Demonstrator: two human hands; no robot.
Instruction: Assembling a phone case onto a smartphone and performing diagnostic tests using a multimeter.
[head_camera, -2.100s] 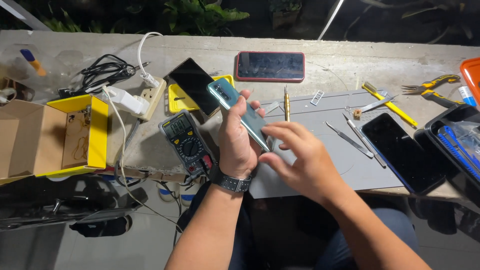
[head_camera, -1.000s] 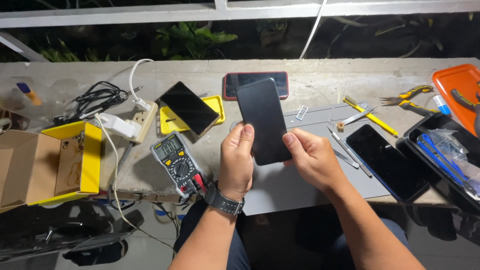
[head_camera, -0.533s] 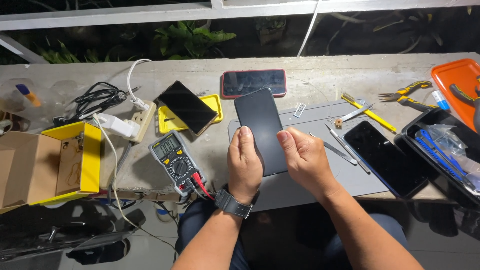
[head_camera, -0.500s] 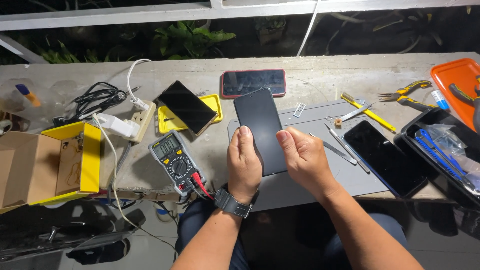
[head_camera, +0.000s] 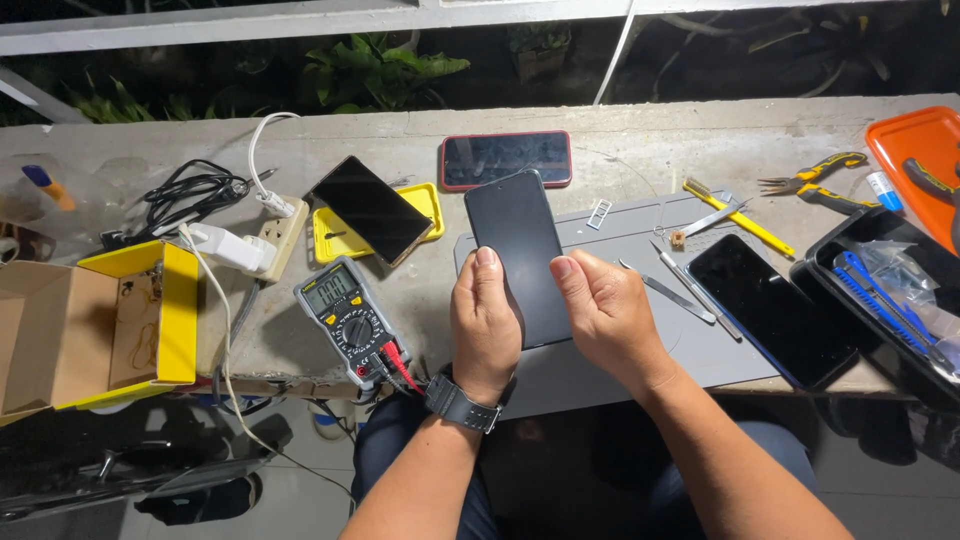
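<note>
A black smartphone (head_camera: 517, 240) with a dark screen faces up over the grey work mat (head_camera: 640, 330). My left hand (head_camera: 484, 325), with a wristwatch on its wrist, grips the phone's lower left edge, thumb along the side. My right hand (head_camera: 601, 312) holds the lower right edge, thumb tip resting on the screen. The phone's lower end is hidden between my two hands.
A red-cased phone (head_camera: 506, 158) lies beyond, another phone (head_camera: 368, 208) rests on a yellow tray, and one more phone (head_camera: 772, 307) lies at right. A multimeter (head_camera: 345, 319), power strip (head_camera: 281, 226), yellow box (head_camera: 100, 325), tweezers (head_camera: 668, 295), pliers (head_camera: 812, 185) and trays (head_camera: 880, 300) surround the mat.
The phone was turned from its teal back to screen up, then lowered toward the mat. Both hands have kept hold of it.
</note>
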